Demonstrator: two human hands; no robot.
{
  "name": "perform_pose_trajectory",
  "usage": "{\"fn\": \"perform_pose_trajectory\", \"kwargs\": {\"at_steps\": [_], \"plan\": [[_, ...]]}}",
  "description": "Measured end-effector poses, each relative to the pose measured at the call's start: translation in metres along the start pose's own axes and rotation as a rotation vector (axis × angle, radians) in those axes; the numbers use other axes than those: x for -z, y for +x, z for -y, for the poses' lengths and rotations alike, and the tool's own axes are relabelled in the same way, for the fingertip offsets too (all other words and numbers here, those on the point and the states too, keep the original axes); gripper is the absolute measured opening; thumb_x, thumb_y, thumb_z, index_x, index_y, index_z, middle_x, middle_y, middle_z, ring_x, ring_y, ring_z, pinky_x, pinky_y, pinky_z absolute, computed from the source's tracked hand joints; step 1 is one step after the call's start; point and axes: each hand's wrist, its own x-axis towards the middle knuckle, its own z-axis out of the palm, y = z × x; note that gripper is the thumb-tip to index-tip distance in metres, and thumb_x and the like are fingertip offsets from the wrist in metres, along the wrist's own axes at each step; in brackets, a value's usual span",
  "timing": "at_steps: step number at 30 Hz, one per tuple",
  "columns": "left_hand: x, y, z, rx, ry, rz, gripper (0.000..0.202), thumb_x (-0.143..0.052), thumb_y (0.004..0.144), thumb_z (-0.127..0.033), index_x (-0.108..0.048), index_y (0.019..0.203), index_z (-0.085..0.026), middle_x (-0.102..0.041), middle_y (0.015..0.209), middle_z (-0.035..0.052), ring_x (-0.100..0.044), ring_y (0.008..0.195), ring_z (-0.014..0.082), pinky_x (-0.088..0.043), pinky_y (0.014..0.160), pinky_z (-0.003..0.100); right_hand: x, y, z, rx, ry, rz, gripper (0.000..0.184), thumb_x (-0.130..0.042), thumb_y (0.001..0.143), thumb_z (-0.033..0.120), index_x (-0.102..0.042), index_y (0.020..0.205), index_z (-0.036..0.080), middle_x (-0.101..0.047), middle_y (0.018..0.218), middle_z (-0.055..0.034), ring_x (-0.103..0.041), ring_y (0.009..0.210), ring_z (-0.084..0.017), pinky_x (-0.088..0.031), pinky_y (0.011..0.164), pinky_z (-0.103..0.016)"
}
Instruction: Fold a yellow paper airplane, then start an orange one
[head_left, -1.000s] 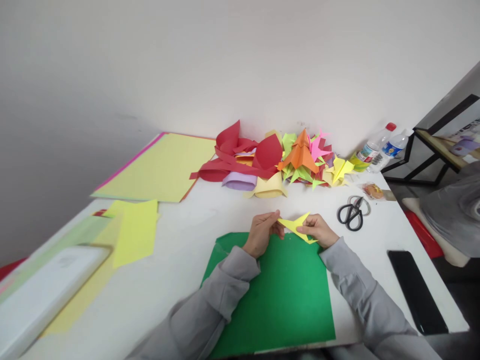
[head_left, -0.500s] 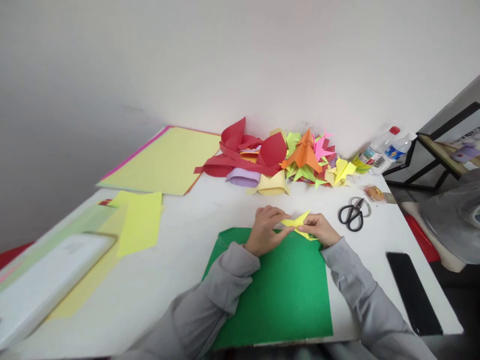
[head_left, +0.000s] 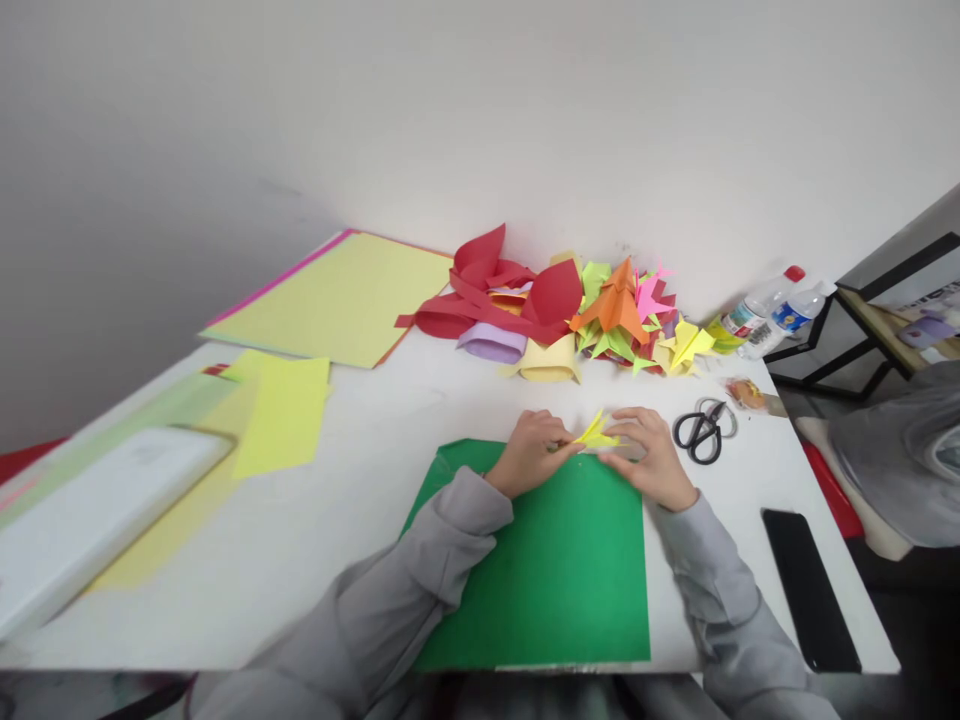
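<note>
My left hand [head_left: 531, 452] pinches the left end of a small yellow folded-paper figure [head_left: 596, 434] between thumb and fingers. Curved around the figure's right end, my right hand [head_left: 654, 458] has its thumb below and its fingers above, at the paper's edge. Pointed flaps rise from the middle of the figure. Both hands are over the far edge of a green sheet [head_left: 559, 575] lying on the white table [head_left: 360, 520]. Fingers cover parts of the folds.
Behind lie red paper shapes [head_left: 480, 318], an orange paper figure [head_left: 615, 305] and several other folded pieces. Black-handled scissors [head_left: 701, 432], a black phone [head_left: 810, 590] and two bottles [head_left: 784, 318] are at right. Yellow sheets [head_left: 285, 415] and a white box-like object [head_left: 112, 515] lie left.
The yellow figure has turned, with its flaps now pointing up. My right hand's fingers have spread and shifted around its right end; my left hand keeps its pinch. The view has shifted slightly.
</note>
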Motion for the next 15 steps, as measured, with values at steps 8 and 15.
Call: {"fn": "perform_pose_trajectory", "kwargs": {"at_steps": [8,15], "plan": [[0.002,-0.001,0.001,-0.059,0.019,0.059,0.033,-0.061,0.087,-0.044,-0.071,0.064,-0.023,-0.067,0.062,0.0019,-0.056,0.067,0.0168,-0.033,0.072,0.032,-0.015,-0.005,0.008,0.061,-0.263,0.023,0.016,-0.072,0.082,0.031,-0.060,0.087,0.021,-0.069,0.085,-0.0021,-0.059,0.088,-0.022,-0.035,0.084,-0.038],[0.000,-0.002,0.004,-0.065,0.056,0.100,0.031,-0.062,0.086,-0.047,-0.072,0.071,-0.022,-0.068,0.066,0.0026,-0.058,0.070,0.0177,-0.035,0.073,0.033,-0.021,-0.006,0.005,-0.040,-0.194,-0.038,0.016,-0.069,0.083,0.032,-0.057,0.088,0.023,-0.070,0.084,-0.0010,-0.064,0.086,-0.022,-0.036,0.089,-0.039]]}}
